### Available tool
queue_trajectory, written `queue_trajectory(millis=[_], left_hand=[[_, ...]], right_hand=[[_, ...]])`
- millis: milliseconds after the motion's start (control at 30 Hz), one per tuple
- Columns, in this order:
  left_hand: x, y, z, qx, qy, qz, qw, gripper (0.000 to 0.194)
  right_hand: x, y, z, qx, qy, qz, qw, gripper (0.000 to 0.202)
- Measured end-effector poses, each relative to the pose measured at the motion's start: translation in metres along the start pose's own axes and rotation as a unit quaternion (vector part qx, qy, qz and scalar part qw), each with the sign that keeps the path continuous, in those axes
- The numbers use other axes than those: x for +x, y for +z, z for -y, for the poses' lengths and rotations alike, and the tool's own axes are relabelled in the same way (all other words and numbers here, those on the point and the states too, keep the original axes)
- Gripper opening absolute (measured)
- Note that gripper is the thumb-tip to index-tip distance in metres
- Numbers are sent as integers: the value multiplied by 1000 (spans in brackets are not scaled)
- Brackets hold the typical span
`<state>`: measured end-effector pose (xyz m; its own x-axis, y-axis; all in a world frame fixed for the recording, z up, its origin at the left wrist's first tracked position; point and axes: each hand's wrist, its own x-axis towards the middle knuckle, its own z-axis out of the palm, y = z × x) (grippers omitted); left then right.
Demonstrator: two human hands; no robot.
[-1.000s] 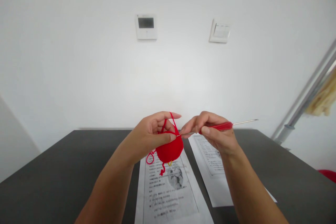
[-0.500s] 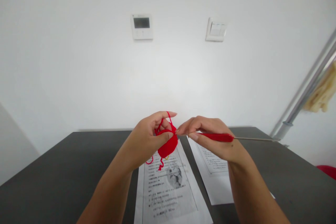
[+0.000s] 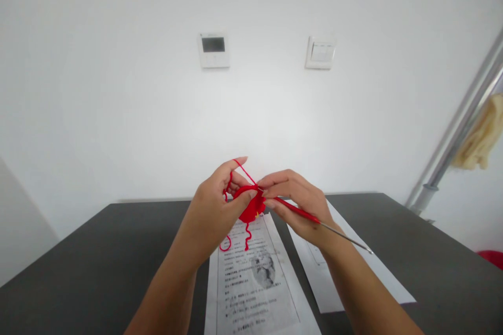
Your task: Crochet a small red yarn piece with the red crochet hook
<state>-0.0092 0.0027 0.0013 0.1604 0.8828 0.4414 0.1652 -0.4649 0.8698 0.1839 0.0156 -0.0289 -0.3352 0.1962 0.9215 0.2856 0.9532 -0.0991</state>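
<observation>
My left hand [image 3: 218,201] pinches a small rounded piece of red crochet [image 3: 248,211] between thumb and fingers. Red yarn [image 3: 244,170] runs over its raised index finger and down to the top edge of the piece. In my right hand [image 3: 296,199] is a crochet hook [image 3: 301,212] with a red grip, held like a pen. Its working tip meets the crochet's upper edge, and the metal back end slants down to the right. A curly yarn tail hangs below the piece, near a small yellow bit. The stitches at the tip are too small to make out.
Two printed sheets lie on the dark table [image 3: 157,251]: one sheet [image 3: 255,293] below the crochet, another [image 3: 377,272] partly under my right forearm. Behind stands a white wall with a thermostat [image 3: 214,51] and a switch [image 3: 320,53]. A metal pole [image 3: 451,152] rises at right.
The hook has swung from nearly level to a slant, its back end now lower. My left hand has shifted slightly left, and the yarn from its index finger stretches longer to the piece.
</observation>
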Motion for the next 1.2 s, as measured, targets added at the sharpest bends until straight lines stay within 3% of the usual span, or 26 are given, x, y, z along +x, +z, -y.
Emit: queue_trajectory(millis=[133,300,433,533,633,800,967,1100,1200], left_hand=[[6,-2,2,-109,-29,24,993,63],[12,6,5,-310,-93,66,944,68],[10,17,7,-344,-100,44,932,64],[10,20,11,-268,-40,14,962,63],[11,15,16,-126,31,1,991,54],[15,2,19,39,87,10,995,43],[23,-10,25,80,107,32,990,40],[29,-15,32,65,106,84,989,34],[30,-15,32,24,94,92,991,31]], right_hand=[[-4,2,-2,-20,-36,-17,999,10],[-8,8,-7,-77,-121,-62,988,18],[-14,23,-15,-124,-135,-132,974,22],[-14,33,-15,-142,-89,-152,974,26],[-10,33,-8,-152,-66,-133,977,24],[0,17,14,-67,77,-73,992,16],[2,-1,25,10,248,-19,968,12],[3,-14,23,84,310,6,947,15],[5,-19,17,169,348,-16,922,15]])
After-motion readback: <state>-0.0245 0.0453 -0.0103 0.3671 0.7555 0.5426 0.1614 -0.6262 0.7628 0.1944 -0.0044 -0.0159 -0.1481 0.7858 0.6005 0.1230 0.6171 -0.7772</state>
